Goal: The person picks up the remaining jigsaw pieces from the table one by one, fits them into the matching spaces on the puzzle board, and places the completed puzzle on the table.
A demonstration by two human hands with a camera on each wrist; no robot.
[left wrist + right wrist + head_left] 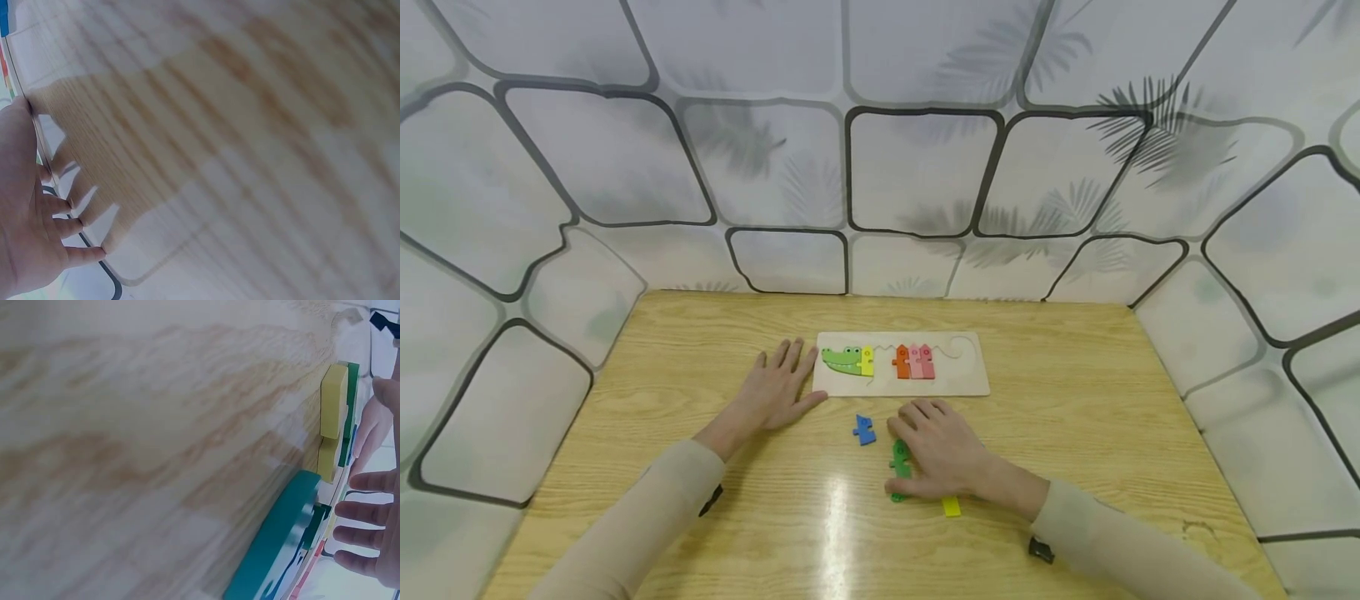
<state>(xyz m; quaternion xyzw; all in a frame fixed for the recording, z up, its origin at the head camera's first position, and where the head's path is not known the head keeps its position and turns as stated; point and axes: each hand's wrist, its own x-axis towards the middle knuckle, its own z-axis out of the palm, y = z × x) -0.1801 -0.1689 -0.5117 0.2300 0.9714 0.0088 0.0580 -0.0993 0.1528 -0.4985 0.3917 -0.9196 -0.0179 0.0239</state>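
A pale puzzle board (958, 379) lies on the table, with a green crocodile head (841, 360), a yellow piece (867, 361), an orange piece (902, 362) and pink pieces (921, 362) set in it. My left hand (772, 390) rests at the board's left end, fingers spread, thumb at the lower corner. In the head view my right hand (942, 448) reaches over loose pieces, partly covering a green piece (901, 460) and a yellow piece (951, 507). Its fingers look extended in the right wrist view, where a teal piece (272, 540) also shows, hidden from above by the hand.
A blue puzzle piece (864, 430) lies between the hands, just below the board. The wooden table (1060, 375) meets a patterned backdrop (917, 183) at the back and both sides.
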